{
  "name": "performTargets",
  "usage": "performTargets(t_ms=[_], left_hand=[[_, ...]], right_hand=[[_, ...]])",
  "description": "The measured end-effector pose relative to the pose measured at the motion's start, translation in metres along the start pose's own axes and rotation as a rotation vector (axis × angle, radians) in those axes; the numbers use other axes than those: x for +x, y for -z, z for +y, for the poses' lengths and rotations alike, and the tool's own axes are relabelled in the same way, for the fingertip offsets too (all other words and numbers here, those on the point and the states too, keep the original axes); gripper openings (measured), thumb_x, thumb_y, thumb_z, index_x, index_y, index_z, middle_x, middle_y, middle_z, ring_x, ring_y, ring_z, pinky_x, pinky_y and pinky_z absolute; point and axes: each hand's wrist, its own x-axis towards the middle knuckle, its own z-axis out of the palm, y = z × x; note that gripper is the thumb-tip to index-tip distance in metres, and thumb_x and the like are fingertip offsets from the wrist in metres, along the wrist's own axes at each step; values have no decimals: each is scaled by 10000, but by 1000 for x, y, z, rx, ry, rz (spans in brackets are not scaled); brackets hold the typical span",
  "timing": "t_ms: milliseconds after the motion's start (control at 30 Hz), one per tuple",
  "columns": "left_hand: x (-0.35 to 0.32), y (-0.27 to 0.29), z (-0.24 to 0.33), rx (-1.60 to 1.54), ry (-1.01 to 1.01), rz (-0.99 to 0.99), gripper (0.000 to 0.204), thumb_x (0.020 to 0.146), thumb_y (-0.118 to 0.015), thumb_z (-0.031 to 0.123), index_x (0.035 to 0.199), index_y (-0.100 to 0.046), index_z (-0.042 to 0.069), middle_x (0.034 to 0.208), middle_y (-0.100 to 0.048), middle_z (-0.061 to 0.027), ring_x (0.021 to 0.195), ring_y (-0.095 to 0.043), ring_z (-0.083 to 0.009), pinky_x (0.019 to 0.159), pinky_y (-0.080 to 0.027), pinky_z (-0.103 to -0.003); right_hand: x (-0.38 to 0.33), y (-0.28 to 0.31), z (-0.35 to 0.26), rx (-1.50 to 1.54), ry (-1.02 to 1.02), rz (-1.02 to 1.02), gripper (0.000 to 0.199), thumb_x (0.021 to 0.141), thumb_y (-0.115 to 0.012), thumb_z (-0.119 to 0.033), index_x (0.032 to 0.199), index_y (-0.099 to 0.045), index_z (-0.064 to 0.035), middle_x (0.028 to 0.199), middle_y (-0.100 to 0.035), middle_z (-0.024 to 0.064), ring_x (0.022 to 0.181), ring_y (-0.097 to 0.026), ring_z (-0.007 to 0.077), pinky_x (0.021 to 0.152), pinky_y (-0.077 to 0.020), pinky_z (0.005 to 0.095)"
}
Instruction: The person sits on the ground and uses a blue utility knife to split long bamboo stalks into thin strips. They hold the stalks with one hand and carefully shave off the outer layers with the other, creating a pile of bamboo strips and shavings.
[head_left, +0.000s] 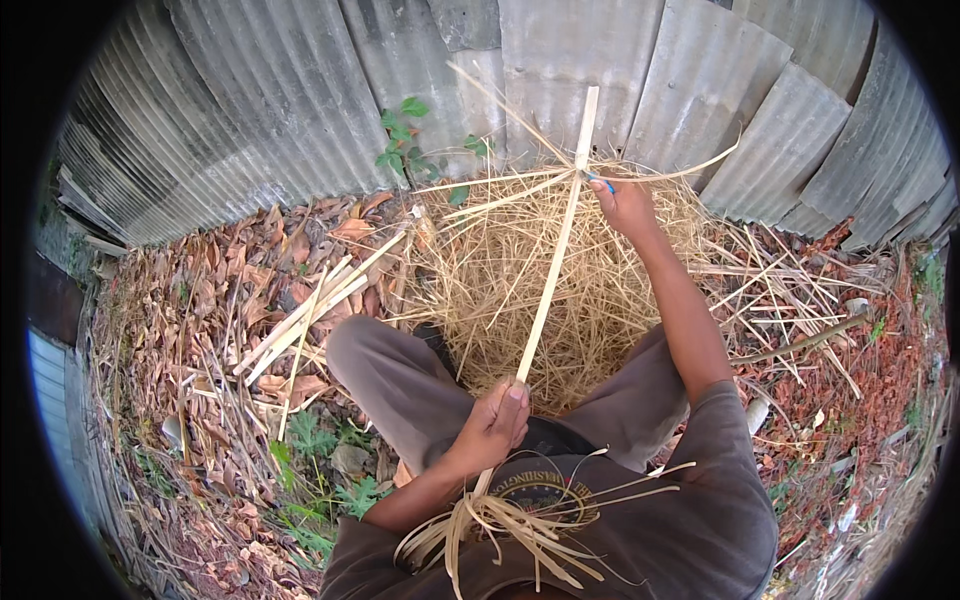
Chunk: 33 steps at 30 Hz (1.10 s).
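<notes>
A long, pale bamboo strip (553,280) slants up and away from my lap. My left hand (496,425) is closed round its near part, just above my lap. At the far part of the strip, my right hand (628,208) grips a small blue-handled knife (601,182); its blade is too small to make out. Thin slivers (510,190) fan out from the strip at that spot, to both sides. A bunch of curled shavings (485,520) hangs at the strip's near end, against my shirt.
A heap of fine shavings (490,270) covers the ground between my knees. Split bamboo sticks (310,315) lie on dry leaves to the left, and more thin sticks (800,300) to the right. A corrugated metal fence (280,90) stands close in front, with a green plant (400,140) against it.
</notes>
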Motion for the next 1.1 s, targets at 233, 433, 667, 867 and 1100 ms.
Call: performTargets(t_ms=[233,433,667,867,1100], left_hand=[[9,26,-7,307,-219,-26,253,1049,-339,255,855,-386,99,568,-328,57,437,-290,-36,407,-278,-201],[16,37,-20,524,-362,129,261,1045,-339,232,854,-430,79,585,-359,57,476,-318,-29,440,-291,-203],[32,40,-5,499,-301,342,184,1027,-389,166,924,-484,45,688,-401,17,592,-375,-65,543,-346,-255],[45,28,9,355,-225,344,173,1028,-401,173,991,-504,39,676,-412,23,567,-362,-29,502,-319,-212],[49,22,8,404,-232,357,165,1023,-416,171,990,-502,34,638,-398,33,543,-363,-30,489,-323,-219]], right_hand=[[-8,5,-9,1303,-610,-822,673,924,-201,-716,608,-312,-132,439,-225,-47,340,-186,69,310,-174,239],[-19,10,-47,1153,-669,-622,686,920,-217,-723,604,-337,-126,452,-261,-37,355,-212,67,328,-177,235],[-67,17,-103,253,232,-431,621,914,-444,-625,689,-566,-59,489,-492,77,426,-518,256,441,-411,394],[-89,6,-121,43,422,-489,556,812,-590,-626,709,-590,-79,543,-580,85,475,-589,293,477,-459,411],[-87,-1,-113,-31,471,-293,625,791,-566,-686,641,-574,-79,509,-539,69,445,-571,254,456,-447,377]])
